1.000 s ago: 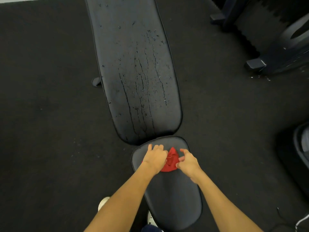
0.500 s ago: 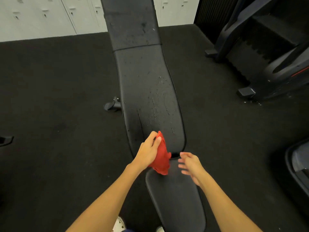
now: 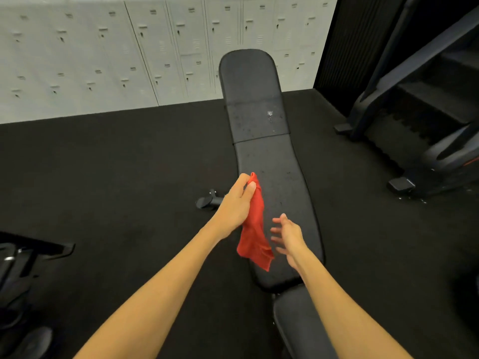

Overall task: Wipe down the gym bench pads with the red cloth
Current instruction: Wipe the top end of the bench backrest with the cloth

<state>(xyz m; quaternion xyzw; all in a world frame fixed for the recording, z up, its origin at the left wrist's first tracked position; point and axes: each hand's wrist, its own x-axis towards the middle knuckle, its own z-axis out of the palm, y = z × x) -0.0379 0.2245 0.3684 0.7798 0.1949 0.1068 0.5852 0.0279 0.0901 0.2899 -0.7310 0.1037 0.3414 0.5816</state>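
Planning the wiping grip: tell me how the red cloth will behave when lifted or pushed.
Likely floppy: the cloth hangs limp from the left hand. Probably light: a pinch at its top carries it. Pushed along the pad, it may bunch rather than slide flat.

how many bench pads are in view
2: the long back pad, seamed across, running toward the lockers, and the seat pad at the bottom, partly hidden by the right arm.

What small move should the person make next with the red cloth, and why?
Probably lower the red cloth flat onto the long back pad. The left hand pinches it by one end, so it dangles bunched; the right hand is open beside it, and specks dot the pad.
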